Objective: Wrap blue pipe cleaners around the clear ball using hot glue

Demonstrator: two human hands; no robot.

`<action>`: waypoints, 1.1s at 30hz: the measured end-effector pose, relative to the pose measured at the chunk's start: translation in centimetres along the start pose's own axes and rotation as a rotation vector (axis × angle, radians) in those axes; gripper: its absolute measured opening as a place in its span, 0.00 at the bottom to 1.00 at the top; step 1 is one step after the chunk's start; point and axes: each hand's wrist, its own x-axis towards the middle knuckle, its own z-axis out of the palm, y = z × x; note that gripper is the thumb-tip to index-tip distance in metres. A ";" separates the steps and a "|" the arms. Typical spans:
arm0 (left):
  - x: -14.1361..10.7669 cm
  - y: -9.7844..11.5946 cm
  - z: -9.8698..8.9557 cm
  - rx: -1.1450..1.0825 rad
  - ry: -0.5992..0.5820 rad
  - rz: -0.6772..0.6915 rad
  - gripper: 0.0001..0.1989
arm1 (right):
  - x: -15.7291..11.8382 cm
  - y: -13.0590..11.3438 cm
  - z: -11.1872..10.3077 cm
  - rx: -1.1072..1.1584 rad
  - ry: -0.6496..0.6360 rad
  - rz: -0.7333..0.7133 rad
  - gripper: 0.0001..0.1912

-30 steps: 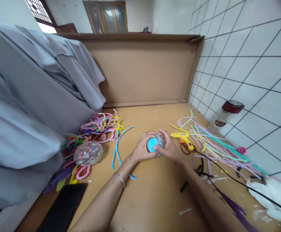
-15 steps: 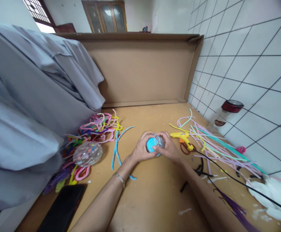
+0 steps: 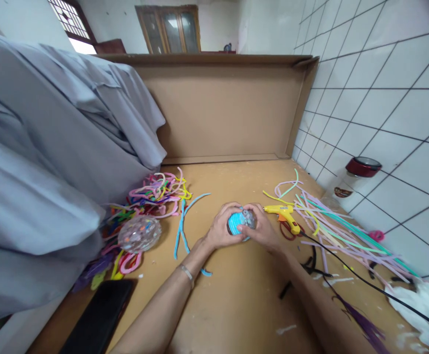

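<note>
Between my two hands is a small round object [image 3: 235, 223], partly covered with rows of blue pipe cleaner; its right side looks clear and shiny. My left hand [image 3: 221, 229] wraps its left side, fingers curled over the top. Gripping the right side is my right hand [image 3: 263, 228], its thumb pressed on the front of the blue rows. Just right of that hand lies a yellow hot glue gun [image 3: 283, 212], its nozzle pointing left. Loose blue pipe cleaners [image 3: 181, 226] rest on the table left of my hands.
A clear round container [image 3: 139, 234] stands by a heap of colourful pipe cleaners [image 3: 155, 192]. A black phone [image 3: 98, 317] lies front left. At right are straight pipe cleaners [image 3: 342, 226], a red-lidded jar [image 3: 351, 182], a black cord [image 3: 351, 269] and white tissue [image 3: 417, 307]. Cardboard [image 3: 225, 113] stands behind.
The whole view has shifted slightly, so everything appears a little further right and lower. Both hands keep their hold on the round object, with hardly any change in grip.
</note>
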 end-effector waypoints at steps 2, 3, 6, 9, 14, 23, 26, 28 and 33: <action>0.1 0.1 0.0 0.007 -0.003 -0.005 0.29 | 0.0 -0.1 0.0 0.001 -0.002 0.003 0.24; 0.1 0.1 0.0 0.012 -0.005 -0.013 0.29 | 0.0 -0.2 -0.1 0.001 -0.001 0.011 0.24; 0.2 0.2 0.0 0.018 -0.005 -0.021 0.28 | 0.0 -0.3 -0.1 0.005 0.001 0.035 0.24; 0.2 0.2 0.0 0.011 0.008 -0.002 0.28 | 0.0 -0.3 -0.1 0.013 0.004 0.033 0.24; 0.4 0.2 0.0 -0.004 -0.005 -0.043 0.28 | -0.1 -0.2 0.1 0.018 0.030 0.039 0.23; 0.5 0.1 0.0 0.018 -0.011 -0.035 0.29 | -0.1 0.5 1.0 0.032 0.124 0.075 0.25; 0.5 0.2 -0.1 0.032 -0.032 -0.051 0.28 | -0.1 0.7 1.2 0.034 0.149 0.079 0.25; 0.5 0.2 -0.1 0.037 -0.048 -0.064 0.29 | -0.2 0.7 1.3 0.031 0.161 0.082 0.24; 0.4 -0.2 -0.1 0.025 -0.068 -0.064 0.40 | -0.2 0.7 1.6 0.039 0.184 0.095 0.24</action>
